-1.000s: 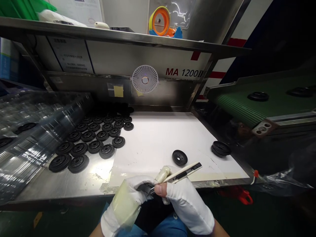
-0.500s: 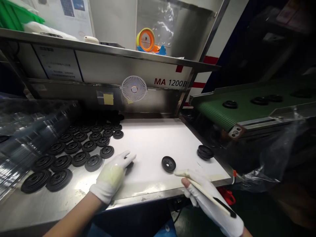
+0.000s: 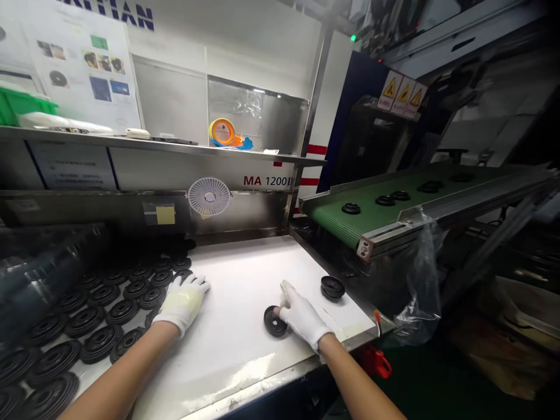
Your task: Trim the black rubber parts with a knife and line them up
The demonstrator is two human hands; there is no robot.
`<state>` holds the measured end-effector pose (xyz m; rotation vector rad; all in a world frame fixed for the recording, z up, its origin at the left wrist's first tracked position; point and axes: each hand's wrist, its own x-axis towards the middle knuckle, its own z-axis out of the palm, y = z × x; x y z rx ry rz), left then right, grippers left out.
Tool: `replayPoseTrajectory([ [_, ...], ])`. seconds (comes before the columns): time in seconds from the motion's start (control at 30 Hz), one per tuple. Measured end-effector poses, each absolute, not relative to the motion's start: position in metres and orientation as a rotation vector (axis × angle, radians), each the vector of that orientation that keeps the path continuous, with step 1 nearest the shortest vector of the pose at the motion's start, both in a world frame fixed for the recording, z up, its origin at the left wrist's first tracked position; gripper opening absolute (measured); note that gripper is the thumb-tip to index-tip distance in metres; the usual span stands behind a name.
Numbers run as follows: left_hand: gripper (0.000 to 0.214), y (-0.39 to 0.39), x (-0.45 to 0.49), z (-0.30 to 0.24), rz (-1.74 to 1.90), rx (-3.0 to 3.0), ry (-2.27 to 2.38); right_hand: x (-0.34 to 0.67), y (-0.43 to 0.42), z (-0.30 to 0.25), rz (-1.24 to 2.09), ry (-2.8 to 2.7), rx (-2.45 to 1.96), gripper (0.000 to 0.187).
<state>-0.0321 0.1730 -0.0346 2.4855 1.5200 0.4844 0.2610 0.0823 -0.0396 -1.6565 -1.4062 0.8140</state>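
Observation:
My left hand (image 3: 181, 300), in a white glove, lies flat with its fingers spread on the white mat (image 3: 245, 274), at the edge of the rows of black ribbed discs (image 3: 109, 309). My right hand (image 3: 303, 316), also gloved, is closed on the right edge of a single black disc (image 3: 273, 321) lying on the mat, thumb on the disc and one finger pointing up. No knife shows in that hand from here. A short stack of black discs (image 3: 332, 287) sits to the right of it near the mat's edge.
A green conveyor belt (image 3: 371, 219) carrying several black discs comes in from the right, a clear plastic bag (image 3: 420, 280) hanging below its end. A small white fan (image 3: 209, 196) stands at the back, under a steel shelf (image 3: 175, 146) with a tape roll (image 3: 222, 131).
My hands came apart from the knife work. The left went out to the disc rows and the right reached onto the lone disc. The view has lifted and the knife is out of sight.

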Motion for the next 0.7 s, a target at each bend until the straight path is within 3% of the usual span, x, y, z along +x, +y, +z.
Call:
replayPoseTrajectory([
  [0.2, 0.054, 0.134, -0.02, -0.015, 1.003, 1.963, 1.248, 0.263, 0.087, -0.044, 0.798, -1.45, -1.681, 0.016],
  [0.3, 0.059, 0.096, -0.01, -0.004, 1.162, 1.178, 0.595, 0.251, 0.081, -0.028, 0.803, -1.445, -1.612, 0.019],
  [0.4, 0.053, 0.071, 0.0, 0.002, 1.131, 0.593, 0.248, 0.219, 0.069, -0.004, 0.957, -1.468, -1.416, 0.029],
  [0.57, 0.046, 0.056, 0.011, 0.004, 1.113, 0.372, 0.206, 0.175, 0.057, 0.017, 1.27, -1.515, -1.043, 0.02],
  [0.7, 0.048, 0.042, 0.014, -0.003, 1.085, 0.417, 0.465, 0.204, 0.064, 0.004, 0.784, -1.543, -1.547, 0.017],
])
